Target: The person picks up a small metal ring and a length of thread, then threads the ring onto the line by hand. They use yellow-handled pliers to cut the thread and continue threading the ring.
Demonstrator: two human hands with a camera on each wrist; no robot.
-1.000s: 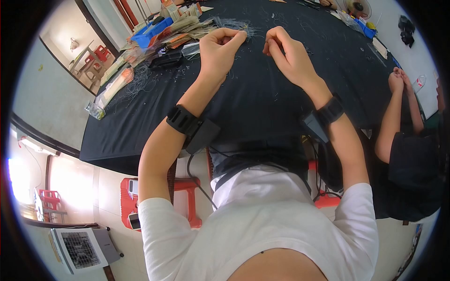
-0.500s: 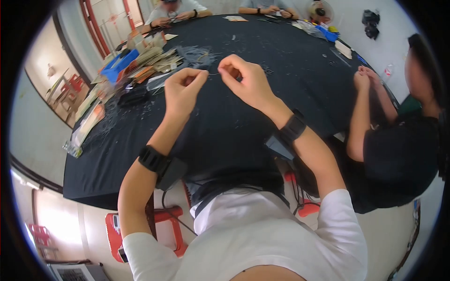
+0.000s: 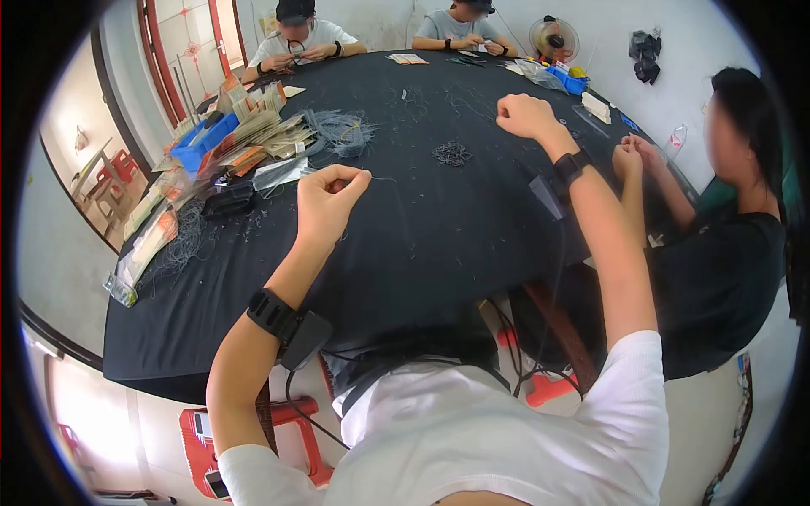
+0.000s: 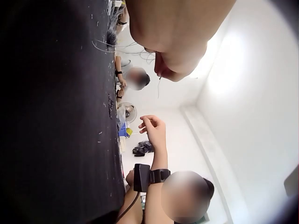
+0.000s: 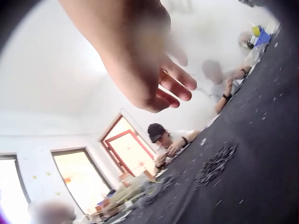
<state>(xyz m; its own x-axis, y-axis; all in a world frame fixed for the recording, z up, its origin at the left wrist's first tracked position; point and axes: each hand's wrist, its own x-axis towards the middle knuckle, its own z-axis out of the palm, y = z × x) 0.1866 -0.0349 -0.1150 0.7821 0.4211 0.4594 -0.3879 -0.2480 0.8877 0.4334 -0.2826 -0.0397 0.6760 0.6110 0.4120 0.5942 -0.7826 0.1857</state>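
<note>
My left hand (image 3: 325, 198) is raised over the near part of the black table, thumb and forefinger pinching a thin clear fishing line (image 3: 384, 178). In the left wrist view a short end of line (image 4: 158, 91) hangs below the fingertips, with a tiny dark piece at the pinch, and looser loops (image 4: 100, 45) trail behind the hand. My right hand (image 3: 527, 116) is well apart, farther out over the table. Its fingers (image 5: 175, 86) are loosely bent and spread in the right wrist view, with nothing visible between them. A heap of small dark hook-like pieces (image 3: 453, 153) lies between the hands.
Stacked cards and packets (image 3: 266, 135), a blue bin (image 3: 205, 139) and a tangle of clear line (image 3: 342, 133) fill the table's left side. A black tray (image 3: 228, 202) lies nearer. One person (image 3: 717, 219) sits close on my right; two others sit across the table.
My right hand has moved away from the left, outward to the right, uncovering the dark heap. The left hand keeps its pinch. The head view has tilted up, showing more of the far side.
</note>
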